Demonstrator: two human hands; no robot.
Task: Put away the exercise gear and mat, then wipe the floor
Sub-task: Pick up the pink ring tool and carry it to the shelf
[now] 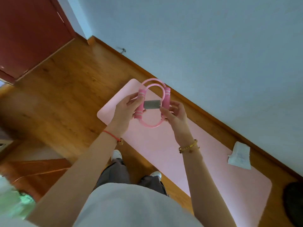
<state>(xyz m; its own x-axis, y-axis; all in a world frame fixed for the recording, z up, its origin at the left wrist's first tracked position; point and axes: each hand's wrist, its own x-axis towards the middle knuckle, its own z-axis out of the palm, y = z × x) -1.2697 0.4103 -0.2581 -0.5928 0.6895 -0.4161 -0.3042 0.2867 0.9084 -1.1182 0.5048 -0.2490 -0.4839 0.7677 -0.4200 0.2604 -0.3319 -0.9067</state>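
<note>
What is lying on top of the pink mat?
A white cloth lies at the wall-side edge of the mat. The left hand, right hand and pink band, held above, hide another patch.

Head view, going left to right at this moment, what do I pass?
From the left: red door → left hand → pink resistance band → right hand → white cloth → dark round object at the right edge.

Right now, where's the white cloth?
Head view, right side: the cloth lies across the wall-side edge of the pink mat, on the floor close to the wall.
</note>
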